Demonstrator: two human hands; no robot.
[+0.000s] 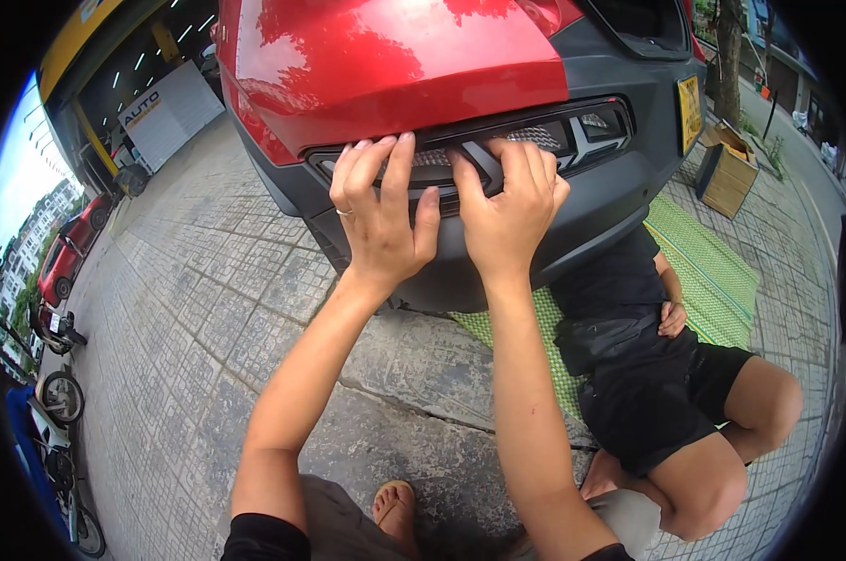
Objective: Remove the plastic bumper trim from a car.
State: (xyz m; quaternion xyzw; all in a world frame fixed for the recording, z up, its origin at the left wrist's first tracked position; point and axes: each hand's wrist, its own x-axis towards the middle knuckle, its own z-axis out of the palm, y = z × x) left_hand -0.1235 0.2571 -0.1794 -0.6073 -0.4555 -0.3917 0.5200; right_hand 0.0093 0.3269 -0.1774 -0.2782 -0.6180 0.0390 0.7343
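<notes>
A long black-framed bumper lamp point(615, 122) with clear, patterned sections sits in the corner of a car's bumper, between a red panel point(413, 98) and dark grey plastic point(596, 201). My left hand point(381, 224) lies against the lamp's left part. Its fingers are stretched upward, the tips at the upper edge just under the red panel, and the thumb stands apart. To its right, my right hand point(509, 220) grips the lamp's middle, thumb and bent fingers on either side of a dark slanted bar. Both palms hide part of the lamp's lower edge.
Below the bumper a person in black point(629, 346) lies on a green woven mat point(713, 271), upper body under the car, knees bent. A cardboard box point(728, 178) stands at the right. Motorbikes point(60, 449) and a red car point(72, 245) are at the far left.
</notes>
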